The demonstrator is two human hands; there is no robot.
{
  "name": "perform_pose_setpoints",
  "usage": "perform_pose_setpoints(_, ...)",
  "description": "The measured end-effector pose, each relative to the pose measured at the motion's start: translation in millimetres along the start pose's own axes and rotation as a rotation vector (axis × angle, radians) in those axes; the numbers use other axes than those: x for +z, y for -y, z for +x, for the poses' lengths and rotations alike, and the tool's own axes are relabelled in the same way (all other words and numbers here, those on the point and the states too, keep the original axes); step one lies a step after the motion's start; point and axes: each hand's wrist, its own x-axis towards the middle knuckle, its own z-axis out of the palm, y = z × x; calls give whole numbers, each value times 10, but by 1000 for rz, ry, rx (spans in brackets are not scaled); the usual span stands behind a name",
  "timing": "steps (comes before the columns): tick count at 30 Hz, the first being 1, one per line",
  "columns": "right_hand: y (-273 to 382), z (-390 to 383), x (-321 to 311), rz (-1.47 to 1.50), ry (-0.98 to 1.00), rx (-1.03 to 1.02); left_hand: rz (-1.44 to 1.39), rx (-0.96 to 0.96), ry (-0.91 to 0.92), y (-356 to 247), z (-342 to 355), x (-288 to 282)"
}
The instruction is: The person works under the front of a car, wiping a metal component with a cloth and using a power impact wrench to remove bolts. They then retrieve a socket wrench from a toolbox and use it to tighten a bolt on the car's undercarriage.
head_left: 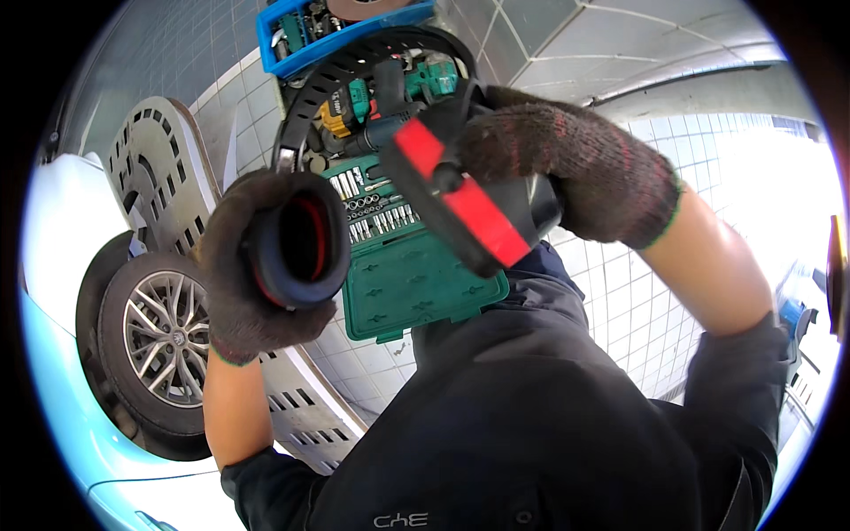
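Observation:
My hands, both in dark knitted work gloves, hold a pair of black earmuffs up in front of my body. The headband [312, 99] arches away at the far side, with its slotted strap showing. My left hand [221, 274] is closed round the left ear cup [337, 243], whose padded opening shows a red lining. Around the other cup [485, 212], which has a red stripe across its black shell, my right hand [589, 168] is closed. Below the earmuffs lies an opened green socket set case [398, 279] with rows of chrome sockets.
Cordless power tools, one with yellow [335, 118] and one green [434, 78], lie beyond the case. A blue bin [354, 37] of small tools stands farther back. On the left are a light blue car's wheel [166, 336] and a grey slotted metal platform [164, 146].

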Motion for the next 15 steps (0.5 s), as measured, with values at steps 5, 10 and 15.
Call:
perform_pose_setpoints(5,297,-3,-247,694,30,508,87,117,18,-58,57,-116)
perform_pose_setpoints(10,643,-22,-470,614,-26,578,42,149,-25,53,-5,-95)
perform_pose_setpoints(15,673,81,-459,521,-101,645,56,214,-74,143,14,48)
